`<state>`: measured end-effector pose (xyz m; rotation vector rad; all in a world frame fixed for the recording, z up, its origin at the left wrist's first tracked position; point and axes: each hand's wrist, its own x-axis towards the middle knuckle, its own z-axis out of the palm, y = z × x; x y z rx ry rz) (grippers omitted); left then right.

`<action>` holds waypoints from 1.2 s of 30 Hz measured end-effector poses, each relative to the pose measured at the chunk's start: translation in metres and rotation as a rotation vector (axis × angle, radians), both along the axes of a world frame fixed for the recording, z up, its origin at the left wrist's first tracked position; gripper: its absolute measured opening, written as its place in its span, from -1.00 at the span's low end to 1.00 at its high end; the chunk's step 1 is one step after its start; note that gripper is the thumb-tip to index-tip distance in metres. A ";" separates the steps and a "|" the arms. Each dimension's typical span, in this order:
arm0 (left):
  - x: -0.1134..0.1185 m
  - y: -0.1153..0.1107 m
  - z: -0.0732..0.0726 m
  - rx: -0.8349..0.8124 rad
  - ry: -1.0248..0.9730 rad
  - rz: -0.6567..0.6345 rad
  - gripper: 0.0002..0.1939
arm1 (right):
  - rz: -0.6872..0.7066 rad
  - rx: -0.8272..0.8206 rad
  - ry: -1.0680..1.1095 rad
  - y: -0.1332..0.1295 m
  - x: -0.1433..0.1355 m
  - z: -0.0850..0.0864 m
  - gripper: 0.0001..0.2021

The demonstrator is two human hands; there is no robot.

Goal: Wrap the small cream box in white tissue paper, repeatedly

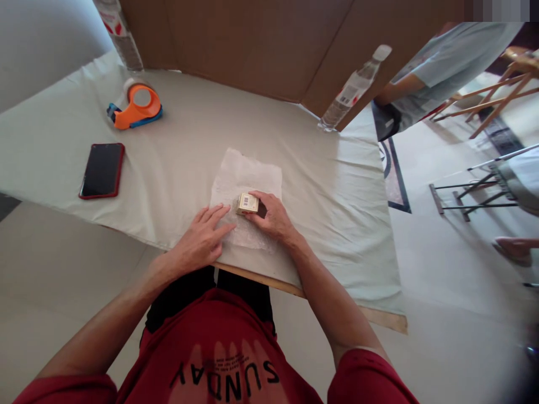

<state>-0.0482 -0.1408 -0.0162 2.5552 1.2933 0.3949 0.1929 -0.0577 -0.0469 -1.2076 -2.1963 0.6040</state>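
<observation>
A small tan box point(247, 203) with a barcode label stands on a sheet of bubble wrap point(248, 177) spread on the cloth-covered table point(181, 163). My right hand point(273, 217) grips the box from its right side, fingers curled round it. My left hand point(203, 240) lies flat, fingers apart, on the near left part of the wrap, just left of the box.
An orange tape dispenser point(137, 105) and a red-cased phone point(102, 170) lie at the table's left. Plastic bottles stand at the back left point(119, 33) and back right point(352, 88) against a cardboard wall point(261, 45). Another person point(438, 67) and wooden racks are at the right.
</observation>
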 end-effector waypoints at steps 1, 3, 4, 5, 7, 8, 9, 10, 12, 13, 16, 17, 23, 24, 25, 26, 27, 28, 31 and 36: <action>0.002 0.001 0.000 0.036 0.007 0.000 -0.49 | -0.003 -0.006 -0.005 0.000 0.000 0.000 -0.46; 0.006 0.002 -0.001 0.100 0.007 -0.011 -0.55 | -0.016 -0.023 -0.015 -0.001 -0.001 0.001 -0.43; 0.007 0.003 -0.001 0.129 0.002 -0.016 -0.60 | -0.023 -0.034 -0.018 -0.001 -0.001 0.001 -0.41; 0.007 0.004 -0.001 0.154 -0.007 -0.019 -0.66 | -0.028 -0.046 -0.019 -0.001 -0.001 0.000 -0.39; 0.008 0.006 -0.001 0.192 -0.039 -0.006 -0.77 | -0.023 -0.069 -0.012 0.000 -0.001 0.000 -0.36; 0.008 0.007 -0.002 0.201 -0.066 0.009 -0.80 | -0.011 -0.081 -0.001 0.001 0.000 0.000 -0.35; 0.009 0.008 -0.002 0.201 -0.101 0.031 -0.82 | 0.002 -0.097 0.021 0.001 0.001 0.001 -0.33; 0.010 0.010 -0.003 0.197 -0.144 0.058 -0.83 | 0.018 -0.123 0.055 0.001 0.003 0.002 -0.31; 0.011 0.014 -0.004 0.175 -0.251 0.137 -0.86 | 0.047 -0.206 0.153 0.002 0.009 0.009 -0.30; 0.013 0.016 -0.004 0.151 -0.303 0.184 -0.88 | 0.063 -0.257 0.204 0.002 0.013 0.014 -0.32; 0.017 0.025 0.000 0.031 -0.412 0.305 -0.90 | 0.128 -0.367 0.294 -0.001 0.028 0.032 -0.34; 0.018 0.029 0.002 -0.004 -0.430 0.327 -0.90 | 0.153 -0.381 0.300 -0.002 0.032 0.037 -0.32; 0.031 0.051 0.012 -0.046 -0.466 0.369 -0.85 | 0.007 -0.284 0.289 -0.007 0.026 0.040 -0.47; 0.033 0.054 0.013 -0.058 -0.466 0.382 -0.84 | -0.051 -0.265 0.320 -0.007 0.021 0.036 -0.63; 0.034 0.058 0.013 -0.073 -0.468 0.396 -0.84 | -0.098 -0.256 0.359 -0.006 0.017 0.032 -0.75; 0.034 0.061 0.013 -0.089 -0.472 0.408 -0.83 | -0.130 -0.253 0.397 -0.005 0.013 0.028 -0.81; 0.035 0.063 0.013 -0.104 -0.474 0.416 -0.83 | -0.149 -0.254 0.430 -0.004 0.010 0.025 -0.82; 0.035 0.065 0.014 -0.117 -0.474 0.418 -0.83 | -0.158 -0.257 0.458 -0.003 0.008 0.022 -0.82; 0.035 0.066 0.015 -0.143 -0.485 0.407 -0.77 | -0.162 -0.280 0.515 -0.001 0.006 0.019 -0.83; 0.036 0.065 0.016 -0.201 -0.577 0.423 -0.74 | -0.164 -0.365 0.562 -0.001 0.003 0.018 -0.81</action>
